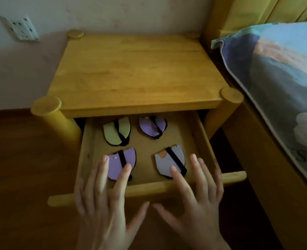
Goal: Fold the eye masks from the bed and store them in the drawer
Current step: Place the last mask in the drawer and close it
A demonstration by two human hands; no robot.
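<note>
The wooden drawer (pixel 204 141) of the nightstand stands pulled out. Several folded eye masks with black straps lie flat inside: a green one (pixel 113 133) back left, a purple one (pixel 150 126) back right, a lilac one (pixel 115 164) front left and a pale grey-blue one (pixel 167 162) front right. My left hand (pixel 104 201) hovers over the drawer's front edge, fingers spread, fingertips over the lilac mask. Beside it, my right hand (pixel 197 199) is spread the same way, with a fingertip over the grey-blue mask. Neither hand holds anything.
The yellow wooden nightstand (pixel 136 73) has a bare top and round corner posts. A bed with a patterned pillow (pixel 284 83) and yellow headboard stands close on the right. A wall socket (pixel 21 28) is at upper left. Brown wood floor lies to the left.
</note>
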